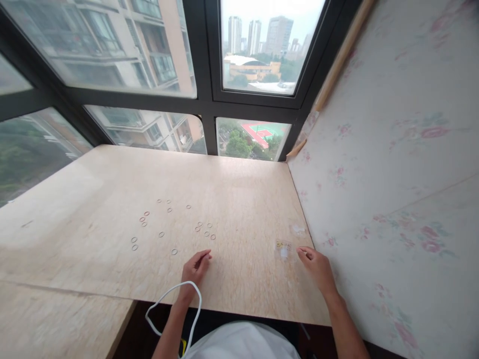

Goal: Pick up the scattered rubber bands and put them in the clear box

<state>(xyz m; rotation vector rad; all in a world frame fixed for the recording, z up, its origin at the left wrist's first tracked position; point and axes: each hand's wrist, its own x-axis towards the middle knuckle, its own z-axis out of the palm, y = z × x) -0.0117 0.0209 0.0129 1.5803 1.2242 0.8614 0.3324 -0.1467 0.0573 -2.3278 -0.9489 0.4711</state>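
Note:
My left hand (pixel 196 267) rests low over the stone ledge, its fingertips pinched together; whatever is between them is too small to make out. Thin rings (pixel 174 252) lie scattered beyond and to the left of it, mostly greyish, with a reddish pair (pixel 142 219) among them. On the right, my right hand (pixel 316 264) is closed in a pinch too, and its contents cannot be made out. Just left of those fingers lies a small clear plastic packet (pixel 283 249) with yellowish and reddish bits and a white patch. A crumpled clear piece of plastic (pixel 298 229) sits behind it.
The pale stone ledge (pixel 239 194) runs up to dark-framed windows (pixel 258 102). A floral-papered wall (pixel 396 199) bounds the right side. A white cable (pixel 200 299) loops across my left wrist. Near the front left, the ledge has a seam (pixel 67 291).

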